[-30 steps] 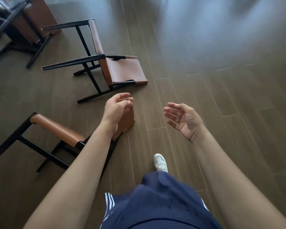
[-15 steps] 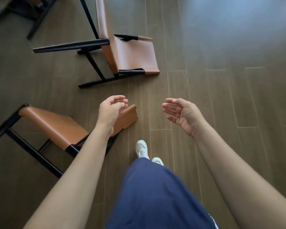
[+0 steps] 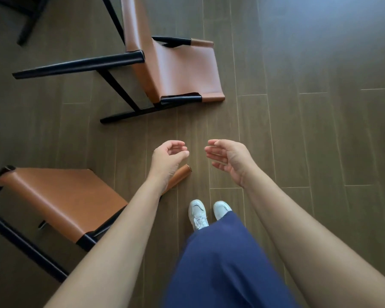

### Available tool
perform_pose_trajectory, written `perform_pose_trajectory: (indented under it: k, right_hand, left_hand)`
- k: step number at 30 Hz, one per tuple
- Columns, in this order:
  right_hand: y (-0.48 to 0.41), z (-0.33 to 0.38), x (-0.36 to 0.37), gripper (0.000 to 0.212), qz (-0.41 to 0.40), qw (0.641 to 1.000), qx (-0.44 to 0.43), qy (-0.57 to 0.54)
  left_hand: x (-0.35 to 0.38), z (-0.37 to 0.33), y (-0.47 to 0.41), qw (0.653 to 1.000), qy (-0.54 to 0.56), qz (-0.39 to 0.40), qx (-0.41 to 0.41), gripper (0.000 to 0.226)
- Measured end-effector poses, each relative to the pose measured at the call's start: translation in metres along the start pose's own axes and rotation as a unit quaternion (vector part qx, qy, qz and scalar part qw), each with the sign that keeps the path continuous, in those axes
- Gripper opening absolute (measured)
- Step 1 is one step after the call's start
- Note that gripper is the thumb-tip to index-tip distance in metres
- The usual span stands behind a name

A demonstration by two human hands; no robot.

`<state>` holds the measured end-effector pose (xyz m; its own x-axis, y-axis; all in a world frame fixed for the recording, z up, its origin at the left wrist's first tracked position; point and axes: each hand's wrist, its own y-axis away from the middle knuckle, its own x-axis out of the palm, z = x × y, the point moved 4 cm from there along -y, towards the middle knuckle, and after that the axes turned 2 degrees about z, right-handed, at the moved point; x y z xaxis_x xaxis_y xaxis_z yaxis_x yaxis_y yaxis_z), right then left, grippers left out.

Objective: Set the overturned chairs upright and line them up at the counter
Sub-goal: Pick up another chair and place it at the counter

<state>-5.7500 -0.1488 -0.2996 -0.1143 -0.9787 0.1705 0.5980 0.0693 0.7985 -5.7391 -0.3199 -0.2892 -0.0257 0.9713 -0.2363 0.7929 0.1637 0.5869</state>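
Head view: two tan-seated chairs lie overturned on floor. Far chair lies on its back, black legs pointing left. Near chair sits lower left, one end under left wrist. Left hand and right hand are empty, fingers loosely curled, apart, touching nothing, likely poised to grab a frame. Counter not visible.

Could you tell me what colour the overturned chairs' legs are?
The legs are black; the head view shows them best.
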Motion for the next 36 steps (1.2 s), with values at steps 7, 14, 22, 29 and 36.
perform_pose_trajectory:
  k: [7,14,22,29,36]
  right_hand:
    - [-0.085,-0.022,0.010,0.025,0.012,0.997,0.044,0.070]
    - [-0.149,-0.056,-0.001,0.022,0.026,0.993,0.084,0.081]
    - [-0.179,-0.098,-0.006,0.021,0.042,0.990,0.126,0.052]
    - [-0.179,-0.111,-0.006,0.025,0.041,0.986,0.160,0.006]
    - [-0.172,-0.103,0.005,0.028,0.056,0.981,0.182,-0.032]
  left_hand:
    - [0.024,0.046,-0.064,0.996,-0.084,0.027,-0.019,0.032]
    - [0.038,0.112,-0.112,0.977,-0.202,-0.001,-0.066,0.039]
    - [0.053,0.168,-0.124,0.853,-0.510,0.084,-0.067,0.035]
    - [0.049,0.171,-0.125,0.842,-0.537,0.050,-0.032,0.026]
    - [0.037,0.163,-0.119,0.835,-0.547,0.051,-0.023,0.022]
